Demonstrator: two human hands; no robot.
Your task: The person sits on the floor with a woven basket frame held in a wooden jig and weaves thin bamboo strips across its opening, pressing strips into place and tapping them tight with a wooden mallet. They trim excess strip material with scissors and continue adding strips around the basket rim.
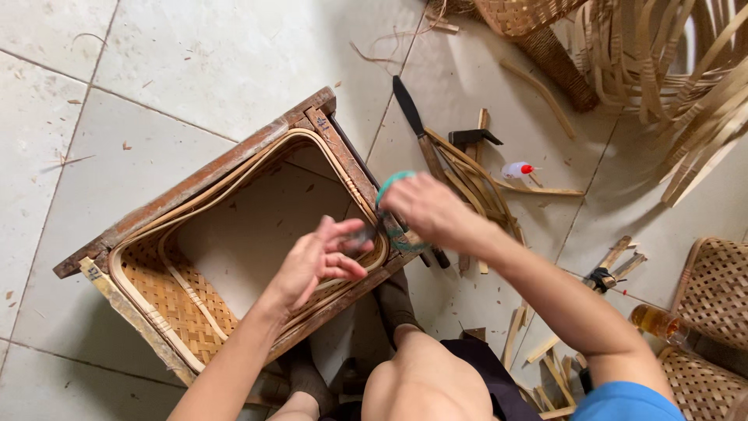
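One large wooden frame (204, 176) sits on the pale tiled floor (195, 54), and a woven bamboo basket (167, 300) is fitted inside it, its bent rim strips following the frame's inner edge; the basket's near corner is covered by the person's arms. Both hands meet at the frame's right corner; the right hand (425, 209) has its fingers curled shut around a loop of green cord (389, 185), which arcs above the knuckles and reappears below the palm against the basket rim; the left hand (318, 261) is half open, fingers spread and slightly bent, the fingertips (354, 243) touching the rim just beside the cord, though whether they pinch the cord or a small tool is blurred and I cannot tell. Beyond the right hand lie a black-handled knife (411, 117), a bundle of bamboo strips (475, 183), and a small glue bottle with a red cap (518, 169); the knife's blade end is hidden behind the wrist.
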